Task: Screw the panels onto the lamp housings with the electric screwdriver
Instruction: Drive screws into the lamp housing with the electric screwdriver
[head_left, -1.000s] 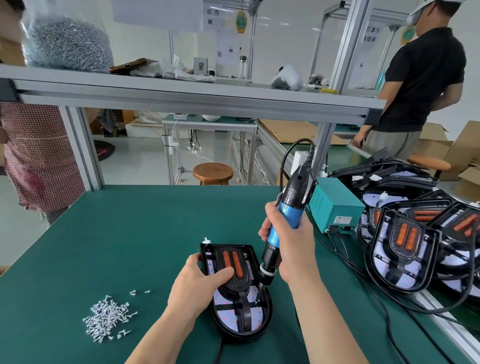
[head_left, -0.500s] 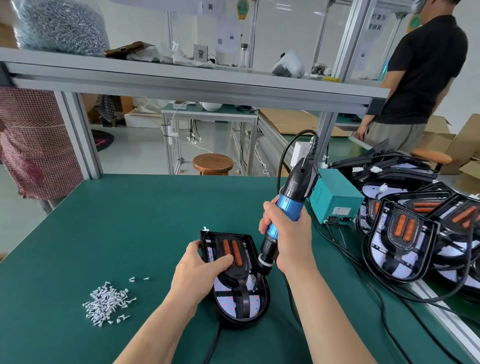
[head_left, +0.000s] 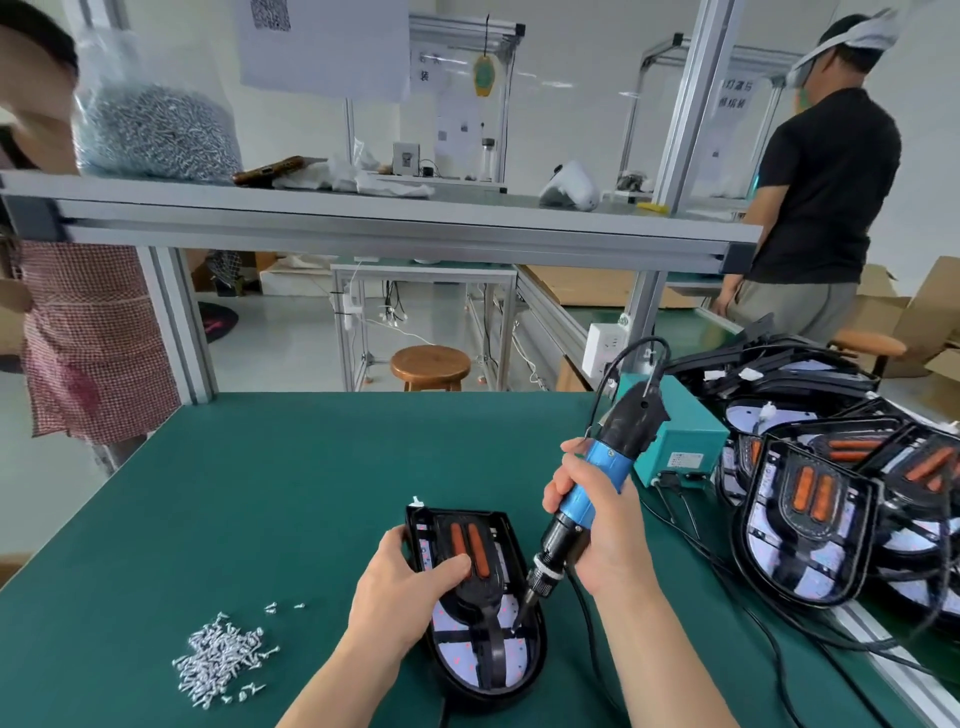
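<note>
At lower centre, on the surface (head_left: 260, 493), our left hand (head_left: 400, 587) clamps the lamp housing (head_left: 539, 649), thumb on its panel (head_left: 496, 571), while our right hand (head_left: 597, 525) grips the electric screwdriver (head_left: 597, 483), whose bit, we judge, should sit square to the panel under steady pressure.

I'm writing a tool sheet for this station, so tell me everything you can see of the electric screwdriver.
The electric screwdriver is a slim, straight tool that looks like plastic: black upper body, glossy blue middle, black collar, knurled metal-looking chuck and a thin dark bit. It leans with its top to the upper right, and the bit tip points down inside the lamp housing. The right hand grips its blue part and collar. A black cable leaves its top.
</note>
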